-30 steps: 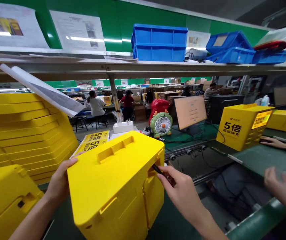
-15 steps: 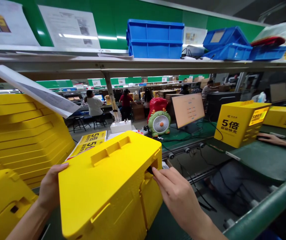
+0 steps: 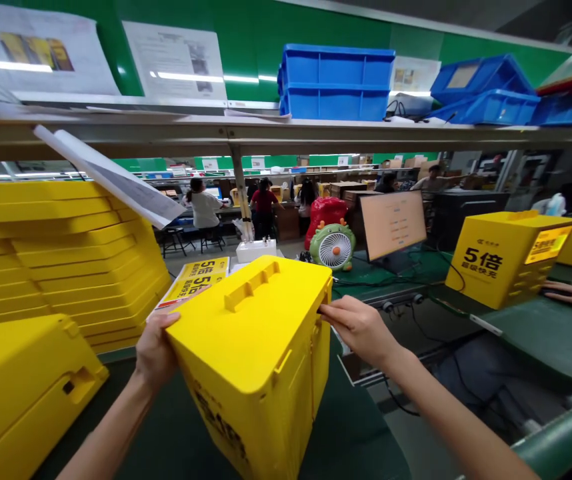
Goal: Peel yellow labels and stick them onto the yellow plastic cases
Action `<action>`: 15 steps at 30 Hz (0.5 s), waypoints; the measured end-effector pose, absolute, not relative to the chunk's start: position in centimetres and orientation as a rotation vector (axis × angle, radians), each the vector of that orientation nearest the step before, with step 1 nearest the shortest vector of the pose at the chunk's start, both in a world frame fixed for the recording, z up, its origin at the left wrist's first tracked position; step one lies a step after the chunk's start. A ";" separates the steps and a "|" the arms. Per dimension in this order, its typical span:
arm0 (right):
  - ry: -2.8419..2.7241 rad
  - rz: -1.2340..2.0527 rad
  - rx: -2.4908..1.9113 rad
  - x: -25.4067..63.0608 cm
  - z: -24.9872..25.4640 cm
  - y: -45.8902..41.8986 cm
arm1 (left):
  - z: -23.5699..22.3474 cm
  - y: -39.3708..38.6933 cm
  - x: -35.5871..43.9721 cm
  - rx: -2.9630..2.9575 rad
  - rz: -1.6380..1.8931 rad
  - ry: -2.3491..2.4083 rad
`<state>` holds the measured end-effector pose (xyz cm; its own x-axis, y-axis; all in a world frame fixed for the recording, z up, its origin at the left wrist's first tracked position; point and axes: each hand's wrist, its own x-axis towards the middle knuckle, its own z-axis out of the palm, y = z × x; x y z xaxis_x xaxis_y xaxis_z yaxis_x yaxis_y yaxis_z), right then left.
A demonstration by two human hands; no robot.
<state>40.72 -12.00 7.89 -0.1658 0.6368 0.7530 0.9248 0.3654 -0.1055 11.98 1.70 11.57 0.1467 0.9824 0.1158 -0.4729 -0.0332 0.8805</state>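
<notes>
A yellow plastic housing (image 3: 253,347) with a raised handle rib on top is tilted above the green bench (image 3: 356,433). My left hand (image 3: 155,350) grips its near left corner. My right hand (image 3: 359,328) holds its far right upper edge, fingertips at a slot in the side. Black printing shows on the lower left face of the housing.
A stack of yellow shells (image 3: 61,260) fills the left, and another yellow housing (image 3: 21,393) lies at the lower left. A finished yellow unit (image 3: 509,257) stands right, beside another person's hand (image 3: 566,293). A fan (image 3: 333,245) and a monitor (image 3: 393,223) stand behind. Blue bins (image 3: 336,83) sit on the shelf.
The housing has turned and risen, so its top and left face now show. My right hand moved from the side slot up to the upper right edge.
</notes>
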 end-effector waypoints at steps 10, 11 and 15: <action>-1.750 -0.313 -1.370 41.0 7.6 -8.5 | 10.7 0.7 10.8 1.082 1.407 0.735; -1.709 -0.316 -1.409 40.4 7.5 -8.8 | 10.8 0.5 11.0 1.076 1.392 0.750; -1.394 -0.180 -1.482 35.0 4.9 -12.5 | 10.8 -1.3 11.1 1.001 1.339 0.826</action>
